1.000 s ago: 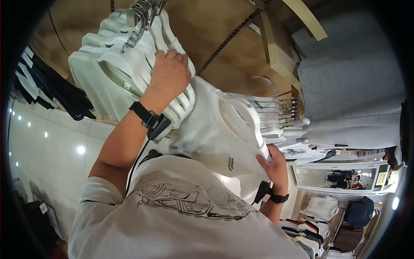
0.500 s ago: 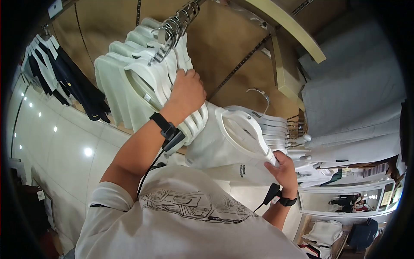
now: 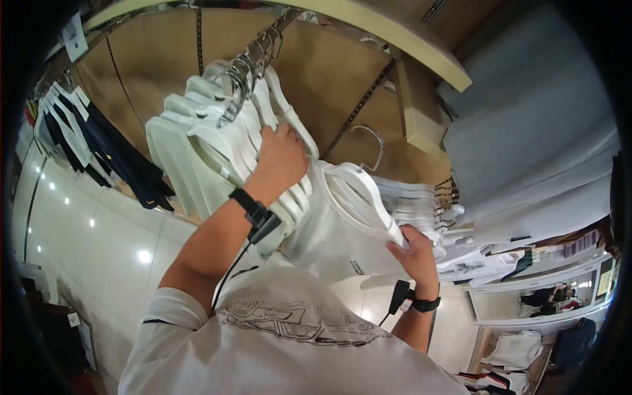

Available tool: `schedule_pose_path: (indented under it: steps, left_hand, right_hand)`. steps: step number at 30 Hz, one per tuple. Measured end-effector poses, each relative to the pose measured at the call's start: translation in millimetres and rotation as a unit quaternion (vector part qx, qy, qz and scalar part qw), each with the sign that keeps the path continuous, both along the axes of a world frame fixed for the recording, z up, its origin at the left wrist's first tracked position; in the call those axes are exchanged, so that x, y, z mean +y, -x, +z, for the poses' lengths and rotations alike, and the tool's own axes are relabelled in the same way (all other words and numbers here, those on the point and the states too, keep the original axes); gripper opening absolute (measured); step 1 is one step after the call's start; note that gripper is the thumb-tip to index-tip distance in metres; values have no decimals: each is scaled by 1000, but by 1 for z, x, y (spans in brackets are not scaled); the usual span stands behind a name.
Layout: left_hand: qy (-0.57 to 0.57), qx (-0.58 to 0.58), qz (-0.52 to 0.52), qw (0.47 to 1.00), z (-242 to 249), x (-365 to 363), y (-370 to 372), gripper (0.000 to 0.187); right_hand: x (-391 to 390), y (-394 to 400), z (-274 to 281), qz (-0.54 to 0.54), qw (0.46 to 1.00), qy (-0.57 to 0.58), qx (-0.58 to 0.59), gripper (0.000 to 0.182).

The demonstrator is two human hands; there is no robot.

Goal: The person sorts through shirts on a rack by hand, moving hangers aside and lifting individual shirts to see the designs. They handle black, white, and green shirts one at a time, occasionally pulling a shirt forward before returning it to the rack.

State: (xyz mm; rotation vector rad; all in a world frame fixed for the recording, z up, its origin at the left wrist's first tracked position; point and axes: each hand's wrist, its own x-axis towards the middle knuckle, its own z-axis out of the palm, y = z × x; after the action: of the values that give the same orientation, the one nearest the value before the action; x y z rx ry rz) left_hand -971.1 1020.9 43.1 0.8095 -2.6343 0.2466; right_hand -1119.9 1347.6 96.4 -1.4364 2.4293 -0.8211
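Your right grip [image 3: 419, 253] is pinching the near end of a curved white plastic hanger [image 3: 377, 201] bearing a white fabric shirt [image 3: 326, 242] before you; its long axis is running leftward and away, toward your left grip [image 3: 283, 159], curling over pale hanging garments [image 3: 172, 155], its closure unclear.

The T-shirt [image 3: 329, 234] print [image 3: 356, 267] below the held white hanger [image 3: 376, 205] is unreadably small, and right of that hanger grey fabric [image 3: 526, 131] is cut off
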Motion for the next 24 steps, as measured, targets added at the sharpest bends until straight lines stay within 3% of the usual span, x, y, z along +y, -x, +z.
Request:
schedule_pose_path:
  steps: [10, 15, 21, 24]
  left_hand:
    - [14, 16, -47, 999, 3, 19, -24, 28]
    - [13, 52, -75, 996, 10, 20, -27, 25]
    - [11, 96, -80, 992, 5, 19, -25, 24]
    - [28, 94, -73, 993, 3, 18, -25, 25]
  right_hand:
    - [-120, -9, -8, -18, 995, 99, -9, 30]
    - [-180, -15, -13, 85, 984, 155, -23, 31]
    - [-225, -12, 4, 101, 982, 154, -27, 29]
    - [-245, 6, -12, 133, 976, 170, -5, 28]
